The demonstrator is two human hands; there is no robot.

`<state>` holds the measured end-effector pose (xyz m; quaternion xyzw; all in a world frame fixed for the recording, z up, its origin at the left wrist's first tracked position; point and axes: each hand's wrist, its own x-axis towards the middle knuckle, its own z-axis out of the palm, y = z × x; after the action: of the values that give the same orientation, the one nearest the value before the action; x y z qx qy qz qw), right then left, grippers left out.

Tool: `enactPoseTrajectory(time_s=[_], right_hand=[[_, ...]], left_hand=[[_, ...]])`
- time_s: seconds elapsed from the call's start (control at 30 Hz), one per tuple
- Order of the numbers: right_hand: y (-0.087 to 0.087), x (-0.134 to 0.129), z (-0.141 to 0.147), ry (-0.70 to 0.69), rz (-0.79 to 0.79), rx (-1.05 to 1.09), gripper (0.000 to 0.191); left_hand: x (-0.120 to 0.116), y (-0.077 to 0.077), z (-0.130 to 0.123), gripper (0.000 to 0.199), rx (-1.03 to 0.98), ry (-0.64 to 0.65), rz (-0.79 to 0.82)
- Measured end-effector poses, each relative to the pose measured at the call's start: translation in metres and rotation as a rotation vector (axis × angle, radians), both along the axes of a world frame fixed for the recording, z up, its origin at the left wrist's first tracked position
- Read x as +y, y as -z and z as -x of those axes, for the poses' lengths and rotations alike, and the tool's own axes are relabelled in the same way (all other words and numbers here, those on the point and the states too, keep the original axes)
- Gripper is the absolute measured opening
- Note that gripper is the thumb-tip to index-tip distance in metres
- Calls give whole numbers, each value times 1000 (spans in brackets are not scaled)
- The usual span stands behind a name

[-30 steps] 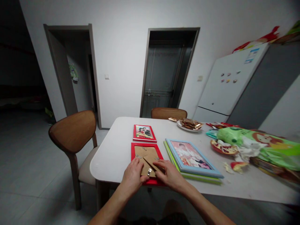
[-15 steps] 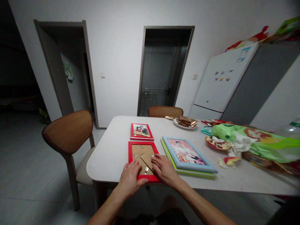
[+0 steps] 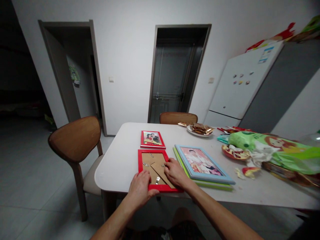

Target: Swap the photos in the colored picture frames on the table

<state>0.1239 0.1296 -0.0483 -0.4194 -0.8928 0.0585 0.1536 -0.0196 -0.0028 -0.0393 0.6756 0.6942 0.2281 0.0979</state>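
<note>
A red picture frame (image 3: 140,166) lies face down at the table's near edge, its brown backing board (image 3: 147,170) upward. The board has a diagonal slit and small metal clips (image 3: 157,180) near its edges. My left hand (image 3: 140,186) holds the frame's lower left corner, fingers over the side and thumb along the bottom bar. At the right edge, the bent fingers of my right hand (image 3: 175,171) are closed at another metal clip (image 3: 162,165), partly hidden by them. Just beyond lies a second red frame (image 3: 153,139), its photo facing up.
Right of my hands, a light blue frame (image 3: 200,163) rests on a green one (image 3: 212,185). Farther right are an opened pomegranate (image 3: 235,152), crumpled tissue (image 3: 261,155) and a green package (image 3: 287,150). Behind is a plate (image 3: 200,134) of wrapped snacks. A wooden chair (image 3: 75,140) stands left.
My right hand's fingers have bent inward at the right-hand clip, and more of the board's lower right shows. My left hand stays at its corner. The whole view has shifted slightly.
</note>
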Motion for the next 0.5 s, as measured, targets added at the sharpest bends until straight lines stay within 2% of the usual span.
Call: enactPoseTrajectory(time_s=[0.17, 0.27, 0.37, 0.43, 0.5], right_hand=[[-1, -1, -2, -26, 0, 12, 34], [-3, -11, -4, -35, -62, 15, 32], [-3, -29, -6, -172, -117, 67, 30], [-3, -42, -7, -314, -107, 94, 28], [-4, -52, -9, -399, -88, 106, 26]], left_hand=[[-1, 0, 0, 39, 7, -3, 1], [0, 4, 0, 38, 12, 11, -8], [2, 9, 2, 37, 3, 20, -18], [3, 12, 3, 35, -11, 26, -29], [3, 13, 4, 33, -21, 38, -43]])
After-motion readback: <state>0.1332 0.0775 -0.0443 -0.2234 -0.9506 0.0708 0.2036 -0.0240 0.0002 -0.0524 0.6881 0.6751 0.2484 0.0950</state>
